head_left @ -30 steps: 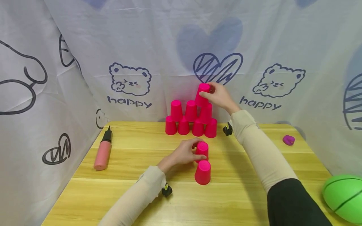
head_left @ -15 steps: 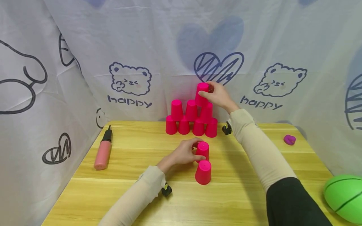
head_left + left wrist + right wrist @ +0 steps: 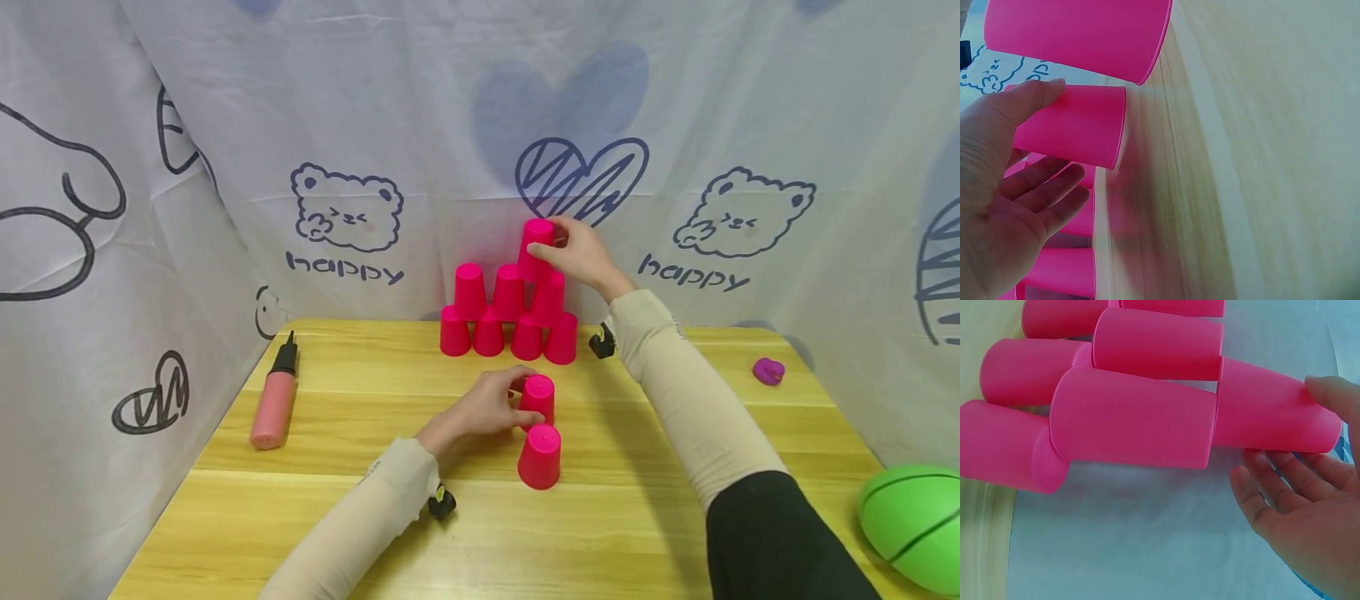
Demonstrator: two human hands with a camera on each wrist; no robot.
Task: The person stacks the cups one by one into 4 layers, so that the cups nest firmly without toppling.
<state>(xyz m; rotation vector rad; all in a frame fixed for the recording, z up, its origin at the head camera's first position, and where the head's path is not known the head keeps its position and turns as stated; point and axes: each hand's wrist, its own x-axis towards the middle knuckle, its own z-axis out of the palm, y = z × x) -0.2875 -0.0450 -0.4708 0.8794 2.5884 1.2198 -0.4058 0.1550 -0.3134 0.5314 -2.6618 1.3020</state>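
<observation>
My right hand (image 3: pixel 581 254) holds a pink plastic cup (image 3: pixel 536 250), upside down, between thumb and fingers. In the right wrist view that top cup (image 3: pixel 1272 409) has its rim right at the base of a second-row cup (image 3: pixel 1138 419). Below stands the stack: three cups in the second row, such as the left one (image 3: pixel 469 292), over a bottom row of several (image 3: pixel 454 332). Nearer me, my left hand (image 3: pixel 487 404) grips another upturned cup (image 3: pixel 1079 128) on the table, thumb on one side and fingers on the other. One more cup (image 3: pixel 539 458) stands just in front of it.
A pink hand pump (image 3: pixel 273 404) with a black nozzle lies at the table's left. On the right are a small purple toy (image 3: pixel 768 372) and a green ball (image 3: pixel 915 525) at the edge. A printed white curtain (image 3: pixel 435 125) hangs right behind the stack.
My right hand has shifted the top cup slightly left over the second row, then kept it there. My left hand and the two nearer cups stay put.
</observation>
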